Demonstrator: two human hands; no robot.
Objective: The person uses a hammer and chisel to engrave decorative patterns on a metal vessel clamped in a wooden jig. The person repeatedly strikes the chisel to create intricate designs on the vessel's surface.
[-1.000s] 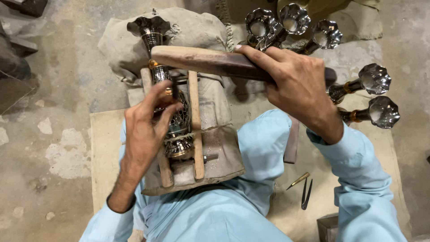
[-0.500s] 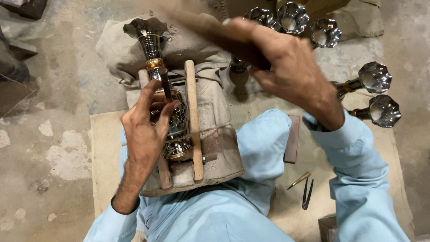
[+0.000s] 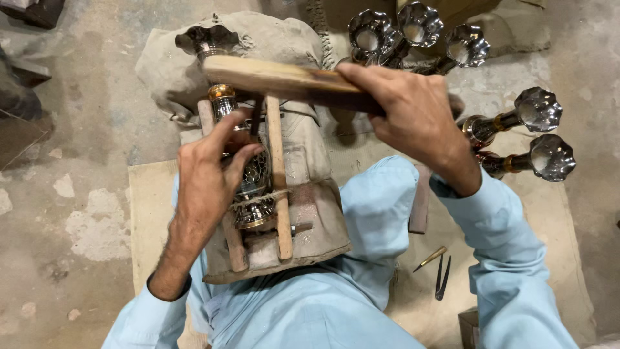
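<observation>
While bracing the ornate metal stem (image 3: 248,178) between two wooden rails (image 3: 279,174) with pinching left hand (image 3: 210,178), gripping a wooden mallet (image 3: 290,81) in closed right hand (image 3: 413,116) above.

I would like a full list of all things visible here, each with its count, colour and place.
wooden bat: one, brown, in the right hand, above the workpiece
metal workpiece: one, silver and brass, tied between the sticks
wooden sticks: two, tan, on the cushion
cushion: one, beige, on the lap
finished metal pieces: five, silver, on the floor at upper right
small tools: two, brass and dark, on the mat
left hand: on the workpiece
right hand: gripping the bat
</observation>
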